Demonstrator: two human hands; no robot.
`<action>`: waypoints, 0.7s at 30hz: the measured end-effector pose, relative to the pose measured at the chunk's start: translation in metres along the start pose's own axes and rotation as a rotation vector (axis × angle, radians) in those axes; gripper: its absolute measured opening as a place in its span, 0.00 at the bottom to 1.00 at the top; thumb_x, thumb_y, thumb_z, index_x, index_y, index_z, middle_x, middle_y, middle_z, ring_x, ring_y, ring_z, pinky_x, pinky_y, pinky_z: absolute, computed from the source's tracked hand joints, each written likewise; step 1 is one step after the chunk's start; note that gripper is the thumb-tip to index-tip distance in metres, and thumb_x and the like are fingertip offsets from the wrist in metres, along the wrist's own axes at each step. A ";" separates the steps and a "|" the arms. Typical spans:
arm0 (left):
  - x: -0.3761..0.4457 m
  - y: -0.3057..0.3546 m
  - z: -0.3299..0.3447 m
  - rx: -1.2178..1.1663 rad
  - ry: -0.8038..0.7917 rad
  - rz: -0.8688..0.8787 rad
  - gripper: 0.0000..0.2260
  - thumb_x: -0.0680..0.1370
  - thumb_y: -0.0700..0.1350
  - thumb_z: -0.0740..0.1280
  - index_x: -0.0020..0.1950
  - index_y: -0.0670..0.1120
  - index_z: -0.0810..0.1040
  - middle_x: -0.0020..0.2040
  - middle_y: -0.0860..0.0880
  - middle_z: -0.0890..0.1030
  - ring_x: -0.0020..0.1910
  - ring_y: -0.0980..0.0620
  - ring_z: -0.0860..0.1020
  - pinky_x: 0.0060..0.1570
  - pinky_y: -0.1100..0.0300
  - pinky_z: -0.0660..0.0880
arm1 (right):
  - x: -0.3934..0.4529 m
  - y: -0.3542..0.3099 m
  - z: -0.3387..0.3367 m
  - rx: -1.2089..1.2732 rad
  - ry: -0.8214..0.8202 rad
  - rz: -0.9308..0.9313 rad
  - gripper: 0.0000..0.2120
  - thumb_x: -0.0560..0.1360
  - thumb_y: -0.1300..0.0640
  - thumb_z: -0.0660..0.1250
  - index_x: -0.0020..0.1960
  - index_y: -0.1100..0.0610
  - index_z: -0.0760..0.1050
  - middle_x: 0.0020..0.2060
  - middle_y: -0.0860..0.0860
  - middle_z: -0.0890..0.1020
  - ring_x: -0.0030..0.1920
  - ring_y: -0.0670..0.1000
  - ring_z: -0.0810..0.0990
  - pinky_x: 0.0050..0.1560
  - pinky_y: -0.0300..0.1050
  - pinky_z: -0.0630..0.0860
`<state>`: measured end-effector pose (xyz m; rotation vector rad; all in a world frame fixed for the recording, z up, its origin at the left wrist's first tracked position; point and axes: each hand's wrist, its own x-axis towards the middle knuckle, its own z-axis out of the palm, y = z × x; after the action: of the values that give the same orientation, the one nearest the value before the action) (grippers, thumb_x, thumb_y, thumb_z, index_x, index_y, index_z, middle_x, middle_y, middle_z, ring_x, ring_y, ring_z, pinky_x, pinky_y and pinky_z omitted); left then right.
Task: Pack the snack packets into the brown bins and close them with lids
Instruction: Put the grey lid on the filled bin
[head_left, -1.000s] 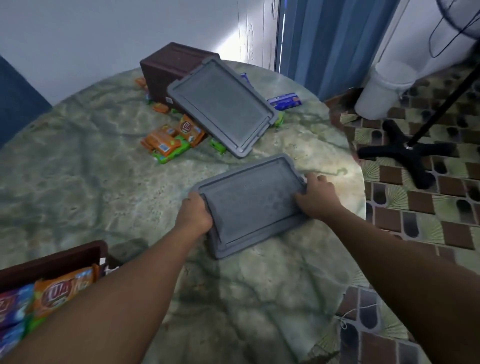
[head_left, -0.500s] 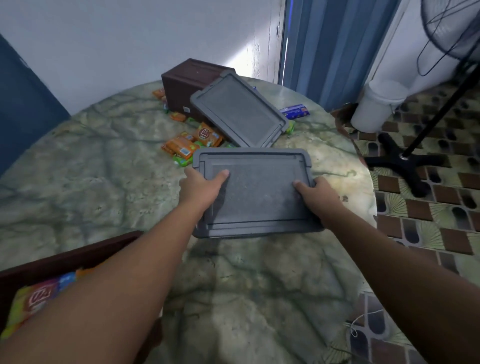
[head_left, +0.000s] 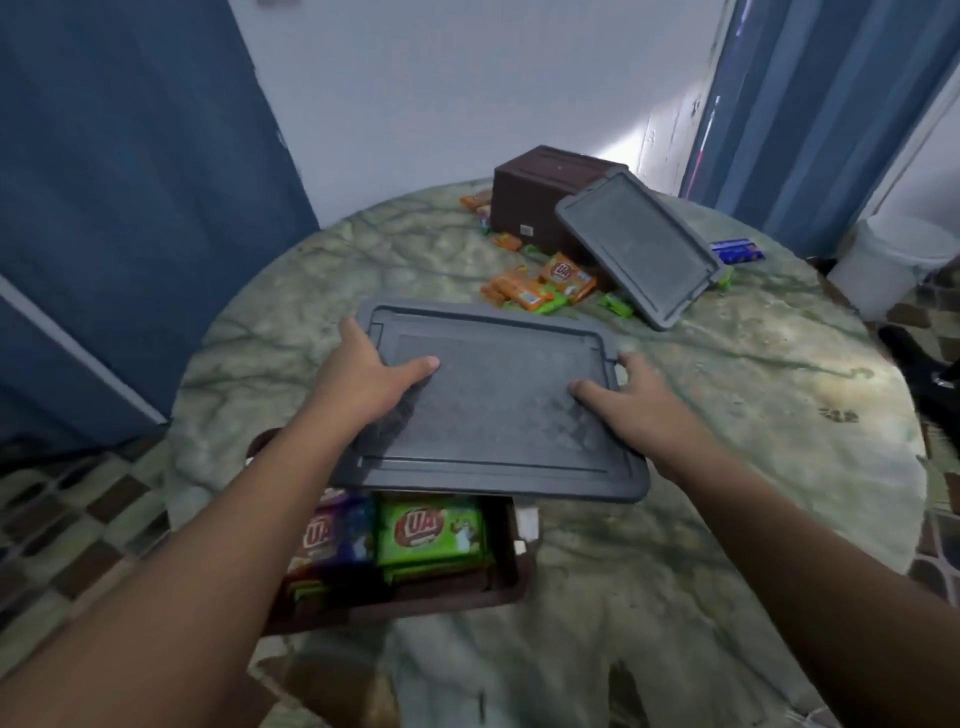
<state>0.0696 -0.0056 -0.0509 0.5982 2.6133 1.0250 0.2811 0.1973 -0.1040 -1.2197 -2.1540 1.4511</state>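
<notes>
Both hands, left (head_left: 363, 374) and right (head_left: 631, 400), grip a lid (head_left: 498, 410) above the filled bin (head_left: 506, 587); beyond it, packets (head_left: 540, 286) remain unpacked.

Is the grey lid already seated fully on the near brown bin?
No: the grey lid, held by both hands, covers only the far part of the near brown bin; snack packets still show.

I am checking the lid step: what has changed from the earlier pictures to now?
Both hands, left hand and right hand, lifted the grey lid off the table and carried it over the near brown bin. The second lid stayed leaning on the far bin.
</notes>
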 end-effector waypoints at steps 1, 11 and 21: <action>-0.006 -0.016 -0.012 -0.010 0.008 -0.022 0.42 0.69 0.62 0.78 0.73 0.46 0.61 0.67 0.47 0.77 0.62 0.44 0.78 0.60 0.47 0.77 | -0.007 -0.007 0.015 -0.045 -0.016 -0.023 0.37 0.66 0.32 0.73 0.70 0.45 0.68 0.56 0.49 0.83 0.52 0.53 0.84 0.58 0.57 0.80; -0.039 -0.129 -0.067 0.146 0.003 -0.189 0.45 0.67 0.73 0.72 0.71 0.47 0.62 0.64 0.49 0.76 0.63 0.41 0.77 0.59 0.47 0.76 | -0.053 -0.030 0.111 -0.293 -0.014 -0.060 0.31 0.73 0.34 0.70 0.66 0.52 0.68 0.58 0.52 0.75 0.59 0.57 0.75 0.58 0.53 0.73; -0.061 -0.167 -0.050 0.217 0.057 -0.145 0.47 0.64 0.80 0.65 0.73 0.51 0.61 0.68 0.43 0.63 0.69 0.40 0.64 0.68 0.42 0.67 | -0.070 -0.011 0.127 -0.174 -0.028 0.038 0.32 0.72 0.35 0.71 0.69 0.45 0.64 0.63 0.52 0.65 0.67 0.59 0.70 0.69 0.60 0.71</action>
<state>0.0575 -0.1740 -0.1256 0.4230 2.7925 0.7316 0.2388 0.0620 -0.1376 -1.3122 -2.3292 1.3265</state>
